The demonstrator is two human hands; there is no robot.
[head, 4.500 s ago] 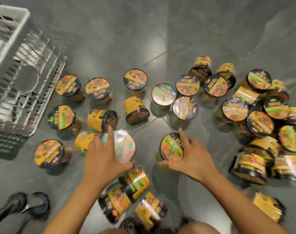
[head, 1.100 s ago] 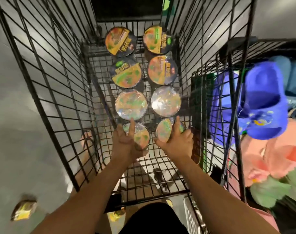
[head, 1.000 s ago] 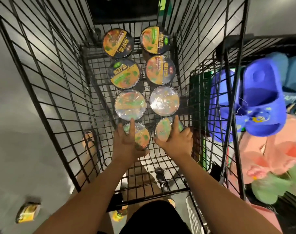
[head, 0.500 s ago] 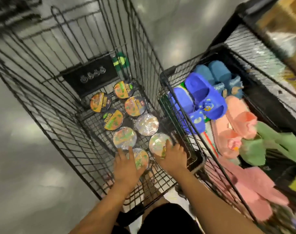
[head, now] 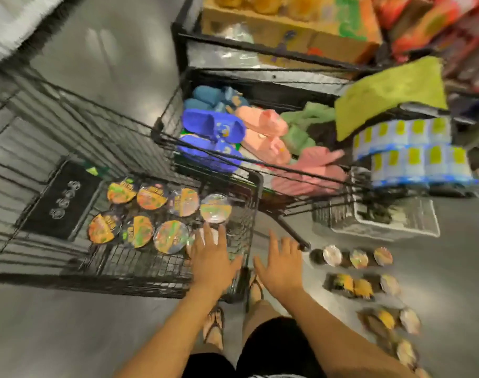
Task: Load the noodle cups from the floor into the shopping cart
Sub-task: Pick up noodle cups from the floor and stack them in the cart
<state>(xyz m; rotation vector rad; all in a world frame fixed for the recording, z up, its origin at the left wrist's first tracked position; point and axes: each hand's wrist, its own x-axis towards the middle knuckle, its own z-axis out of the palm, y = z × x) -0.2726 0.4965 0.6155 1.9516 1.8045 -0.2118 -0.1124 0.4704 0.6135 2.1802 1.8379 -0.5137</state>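
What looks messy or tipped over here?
Some noodle cups on the floor show their yellow sides, so they seem tipped over, though blur makes it uncertain. The loaded cups in the shopping cart stand neatly in two rows, lids up.

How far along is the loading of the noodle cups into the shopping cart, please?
Done: two rows of noodle cups stand in the shopping cart. In hand: nothing; left hand and right hand are both open. Left: many floor cups wait at the right, blurred.

Noodle cups [head: 152, 197] upright inside black cart [head: 123, 278]
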